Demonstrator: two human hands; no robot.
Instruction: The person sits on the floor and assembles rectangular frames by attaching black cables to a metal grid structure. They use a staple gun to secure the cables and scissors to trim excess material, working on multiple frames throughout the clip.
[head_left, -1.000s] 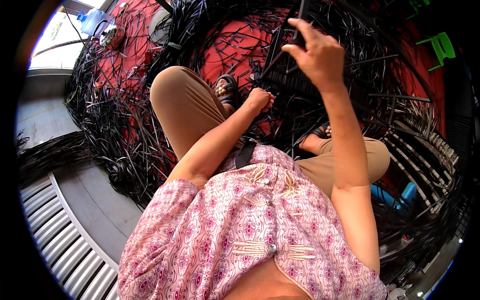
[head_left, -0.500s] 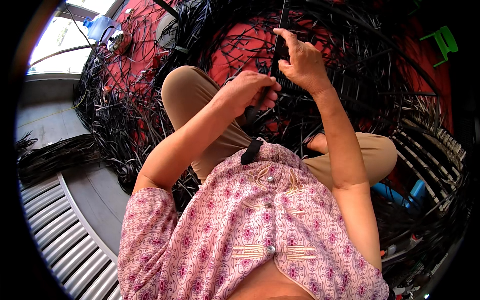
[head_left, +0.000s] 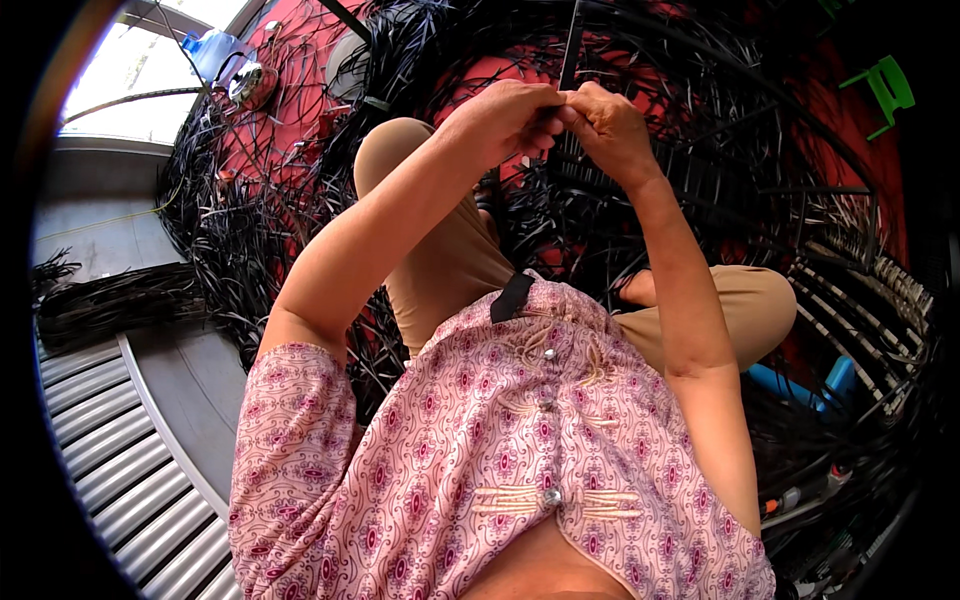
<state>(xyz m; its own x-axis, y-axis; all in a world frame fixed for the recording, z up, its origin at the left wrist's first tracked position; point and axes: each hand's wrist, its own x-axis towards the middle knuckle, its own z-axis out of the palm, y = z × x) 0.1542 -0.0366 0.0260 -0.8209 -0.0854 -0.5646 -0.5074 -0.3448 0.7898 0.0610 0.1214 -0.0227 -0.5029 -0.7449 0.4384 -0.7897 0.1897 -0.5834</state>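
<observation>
A flat black strip point(head_left: 572, 55) runs down from the upper edge to where my two hands meet. My left hand point(head_left: 512, 118) is closed, with thumb and forefinger pinching the strip's near part. Touching it fingertip to fingertip, my right hand point(head_left: 608, 132) is also closed on the strip, its fingers bent. The strip's lower end is hidden by the fingers. Beneath the hands lies a dark ribbed woven piece point(head_left: 690, 195), partly covered by loose black strips.
Tangled black strips point(head_left: 235, 225) cover much of the red floor point(head_left: 250, 140). At the upper left are a blue water jug point(head_left: 212, 55) and a shiny metal kettle point(head_left: 252, 86). A green plastic stool point(head_left: 884, 95) stands far right, a blue plastic object point(head_left: 835, 382) near my right knee.
My left hand has moved up and slightly right to meet my right hand. The right hand's extended forefinger has curled in, and its fingers have closed on the strip.
</observation>
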